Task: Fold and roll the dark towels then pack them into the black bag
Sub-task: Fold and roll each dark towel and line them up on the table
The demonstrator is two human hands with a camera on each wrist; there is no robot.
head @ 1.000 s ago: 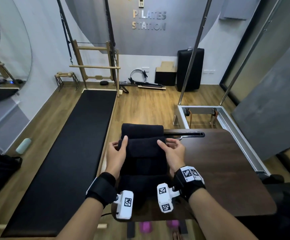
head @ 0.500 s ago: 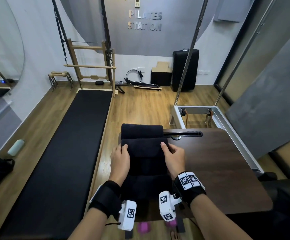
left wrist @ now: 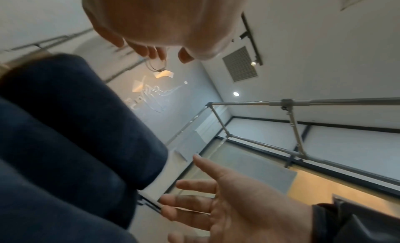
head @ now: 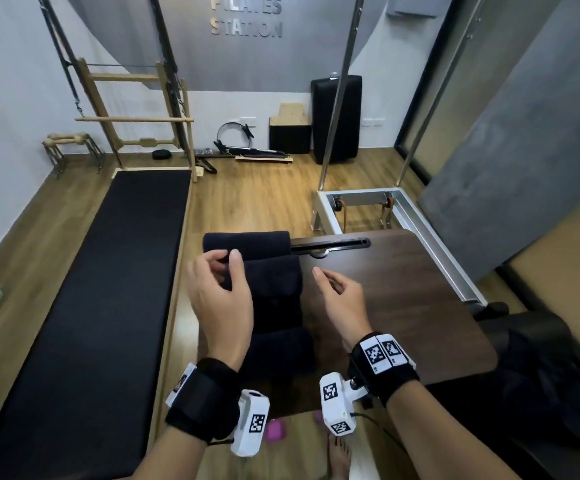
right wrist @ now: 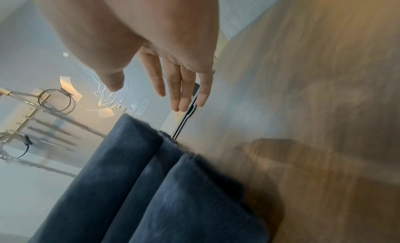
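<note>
Black mat (head: 84,289) lies on the floor at far left. Next, the left hand (head: 217,296) hovers with loosely curled fingers, holding nothing. Dark rolled towels (head: 274,296) lie in a row on the counter's (head: 420,306) left edge. Right hand (head: 342,301) hovers relaxed, empty, beside them.

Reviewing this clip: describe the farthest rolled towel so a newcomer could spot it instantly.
Find the dark wooden table in front of the person. Along its left edge lies a row of dark rolled towels. The farthest towel is the one beyond both hands, at the table's far edge beside the black slot.
</note>
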